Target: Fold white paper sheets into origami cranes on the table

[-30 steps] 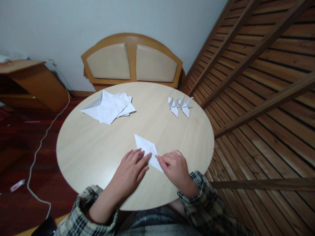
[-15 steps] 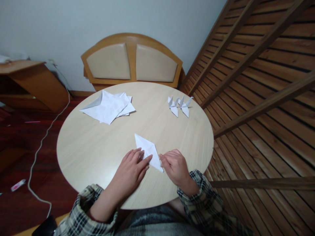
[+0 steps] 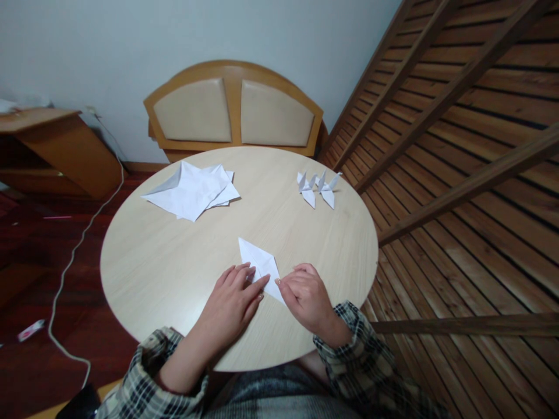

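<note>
A white folded paper (image 3: 258,256), shaped like a long diamond, lies slantwise on the round table near its front. My left hand (image 3: 231,298) rests on its lower left side with the fingers stretched out, holding it down against the tabletop. At the paper's right edge, my right hand (image 3: 309,294) has its fingers curled and closed, the thumb tip on the paper. The lower right tip of the paper is partly covered by that hand. Two white paper cranes (image 3: 307,189) stand side by side at the back right of the table.
Several creased white paper sheets (image 3: 183,192) lie overlapped at the back left of the round table (image 3: 140,273). A wooden headboard (image 3: 236,110) stands behind it. Slatted wood (image 3: 458,192) rises on the right. A white cable (image 3: 65,273) runs along the floor at left.
My right hand has slid slightly left over the paper's right edge, covering more of its lower tip. My left hand and the paper stay in place.
</note>
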Motion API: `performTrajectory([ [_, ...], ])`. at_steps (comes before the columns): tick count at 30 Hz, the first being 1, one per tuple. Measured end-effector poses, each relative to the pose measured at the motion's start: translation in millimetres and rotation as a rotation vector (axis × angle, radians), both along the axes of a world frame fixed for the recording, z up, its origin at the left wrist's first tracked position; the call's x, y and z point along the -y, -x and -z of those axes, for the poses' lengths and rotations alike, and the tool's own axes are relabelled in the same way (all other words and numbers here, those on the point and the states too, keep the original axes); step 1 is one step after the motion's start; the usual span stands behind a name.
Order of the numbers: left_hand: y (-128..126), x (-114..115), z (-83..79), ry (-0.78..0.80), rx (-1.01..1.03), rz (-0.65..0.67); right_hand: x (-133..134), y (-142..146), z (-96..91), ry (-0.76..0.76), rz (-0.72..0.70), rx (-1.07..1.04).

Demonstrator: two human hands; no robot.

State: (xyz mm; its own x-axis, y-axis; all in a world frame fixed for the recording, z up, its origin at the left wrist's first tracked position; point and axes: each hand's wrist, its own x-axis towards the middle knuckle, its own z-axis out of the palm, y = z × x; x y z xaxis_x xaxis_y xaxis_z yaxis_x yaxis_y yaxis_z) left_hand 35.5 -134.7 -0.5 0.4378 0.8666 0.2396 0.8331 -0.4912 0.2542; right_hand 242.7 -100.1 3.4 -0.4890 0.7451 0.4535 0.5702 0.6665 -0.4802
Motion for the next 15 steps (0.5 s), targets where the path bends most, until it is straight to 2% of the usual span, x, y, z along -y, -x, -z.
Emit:
performTrajectory([
  [7, 0.2, -0.2, -0.1, 0.003, -0.001, 0.004, -3.1, -2.5, -3.5, -0.005, 0.054, -0.038],
  [15, 1.3, -0.3, -1.4, 0.008, 0.012, 0.015, -3.0, -0.7, 1.8, 0.04, -0.027, 0.164],
])
